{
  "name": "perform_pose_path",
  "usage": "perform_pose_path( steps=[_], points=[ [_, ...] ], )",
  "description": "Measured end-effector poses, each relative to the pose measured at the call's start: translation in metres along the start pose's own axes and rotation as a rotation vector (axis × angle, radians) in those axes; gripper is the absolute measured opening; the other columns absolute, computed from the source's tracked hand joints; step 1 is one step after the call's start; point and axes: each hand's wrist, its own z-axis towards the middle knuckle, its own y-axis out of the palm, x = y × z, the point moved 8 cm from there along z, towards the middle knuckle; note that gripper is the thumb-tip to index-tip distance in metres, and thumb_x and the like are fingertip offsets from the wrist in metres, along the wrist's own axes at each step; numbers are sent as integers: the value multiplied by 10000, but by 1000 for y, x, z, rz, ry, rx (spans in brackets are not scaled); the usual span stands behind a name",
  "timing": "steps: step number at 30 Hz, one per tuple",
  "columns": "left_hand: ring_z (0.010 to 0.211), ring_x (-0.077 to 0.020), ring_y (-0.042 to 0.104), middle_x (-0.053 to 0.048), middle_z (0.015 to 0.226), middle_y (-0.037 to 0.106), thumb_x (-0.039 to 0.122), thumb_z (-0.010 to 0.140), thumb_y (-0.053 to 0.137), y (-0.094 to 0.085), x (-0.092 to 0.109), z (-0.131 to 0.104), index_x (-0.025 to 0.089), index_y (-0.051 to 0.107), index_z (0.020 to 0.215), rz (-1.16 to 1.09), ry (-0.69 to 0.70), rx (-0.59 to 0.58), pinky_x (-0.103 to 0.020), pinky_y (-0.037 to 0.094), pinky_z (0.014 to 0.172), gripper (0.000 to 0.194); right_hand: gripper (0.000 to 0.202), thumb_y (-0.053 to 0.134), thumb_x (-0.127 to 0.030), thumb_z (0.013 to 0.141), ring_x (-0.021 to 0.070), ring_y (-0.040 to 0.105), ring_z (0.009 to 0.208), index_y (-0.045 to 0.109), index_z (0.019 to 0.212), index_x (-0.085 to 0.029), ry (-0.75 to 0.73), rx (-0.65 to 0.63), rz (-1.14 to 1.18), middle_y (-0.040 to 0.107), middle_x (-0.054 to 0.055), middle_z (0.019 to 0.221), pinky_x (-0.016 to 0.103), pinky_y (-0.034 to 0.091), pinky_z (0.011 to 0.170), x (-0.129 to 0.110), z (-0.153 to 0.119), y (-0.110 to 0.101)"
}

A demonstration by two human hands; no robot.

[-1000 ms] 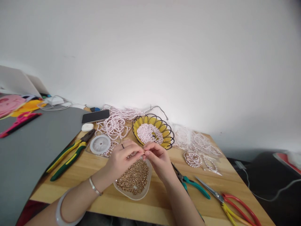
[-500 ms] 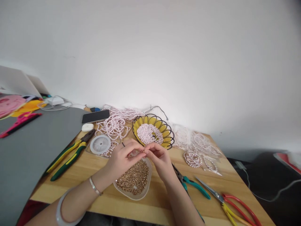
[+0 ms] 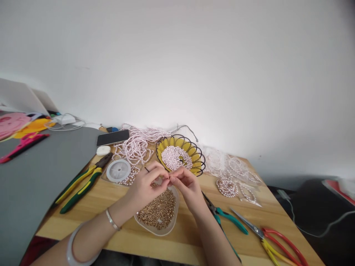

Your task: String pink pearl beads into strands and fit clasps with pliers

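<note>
**Tiny piece point(image 3: 169, 178) pinched above gold beads point(image 3: 158, 210)**

The near white dish point(image 3: 163, 232) held the gold beads; the far yellow basket point(image 3: 194, 151) held pale pink beads point(image 3: 174, 157). Over the dish's far edge, left hand point(image 3: 145, 186) and right hand point(image 3: 189, 185) pinched the tiny piece between fingertips; its direction and long axis were indiscernible. Both hands had barely shifted in half a second.

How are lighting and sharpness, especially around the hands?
Head view: light falls brightest mid-wall, dimming toward the corners; gold beads glint. Head view, centre: left hand and right hand have clear outlines, but the tiny piece they pinch is too small to make out.
</note>
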Motion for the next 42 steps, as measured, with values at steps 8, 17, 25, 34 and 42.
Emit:
perform_pose_path(
  steps=[8,17,25,34,42],
  points=[
    [655,-109,482,4,831,519,40,854,534,6,-2,0,192,493,829,8,-48,-76,-222,432,580,160,249,710,-434,898,152,579,674,660,817,-205,-1,-28,-62,626,0,725,265,479,644,-2,-2,8],
    [669,-116,465,2,862,503,5,799,505,10,-7,-2,198,460,849,-8,-109,-122,-225,369,563,205,193,629,-378,966,164,554,748,626,874,-208,-50,-35,-150,596,5,799,271,429,688,2,-5,8],
    [651,-111,453,-8,877,516,16,811,484,10,-5,-1,194,453,839,-22,-116,-128,-224,339,544,183,142,594,-325,993,160,569,769,610,899,-220,-83,-27,-190,603,3,822,262,436,706,3,-9,8],
    [629,-96,444,6,873,500,16,818,502,10,-8,-2,194,464,861,-17,-137,-120,-215,353,557,188,124,625,-302,973,154,583,765,623,886,-214,-90,7,-191,630,4,813,258,441,697,2,-5,3],
    [608,-86,454,10,860,511,58,869,510,7,-14,-2,193,484,870,16,-159,-88,-207,363,557,137,77,647,-290,948,174,610,838,656,893,-236,-185,56,-178,646,23,901,289,481,754,-8,-2,0]
  ],
)
